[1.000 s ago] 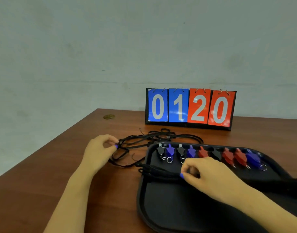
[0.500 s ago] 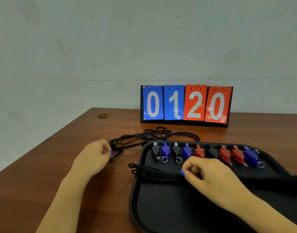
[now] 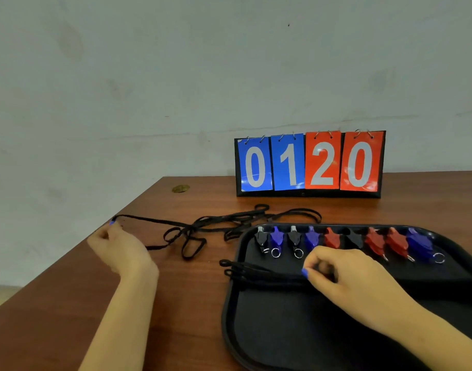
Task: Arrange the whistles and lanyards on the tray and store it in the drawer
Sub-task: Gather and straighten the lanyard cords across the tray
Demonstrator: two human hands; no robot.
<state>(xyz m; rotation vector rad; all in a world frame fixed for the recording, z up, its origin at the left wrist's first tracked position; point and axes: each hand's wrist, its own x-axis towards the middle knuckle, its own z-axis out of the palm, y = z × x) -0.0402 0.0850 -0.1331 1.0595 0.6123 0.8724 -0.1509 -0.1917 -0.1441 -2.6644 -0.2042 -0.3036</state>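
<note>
A black tray (image 3: pixel 283 330) lies on the brown table at the right. Along its far edge stands a row of several whistles (image 3: pixel 333 238), black, blue and red. A bundle of black lanyards (image 3: pixel 259 274) lies across the tray, its looped ends over the left rim. My right hand (image 3: pixel 344 277) rests on that bundle with fingers curled round the cords. A loose tangle of black lanyards (image 3: pixel 224 223) lies on the table behind the tray. My left hand (image 3: pixel 117 247) pinches one cord of the tangle near the table's left edge, drawn out taut.
A flip scoreboard (image 3: pixel 309 163) reading 0 1 2 0 stands at the back against the grey wall. A small brass disc (image 3: pixel 180 188) sits in the tabletop at the far left corner. The table's left edge (image 3: pixel 69 263) runs close by my left hand.
My left hand has moved left toward the table edge, drawing one lanyard cord out of the tangle. My right hand stays on the bundle in the tray.
</note>
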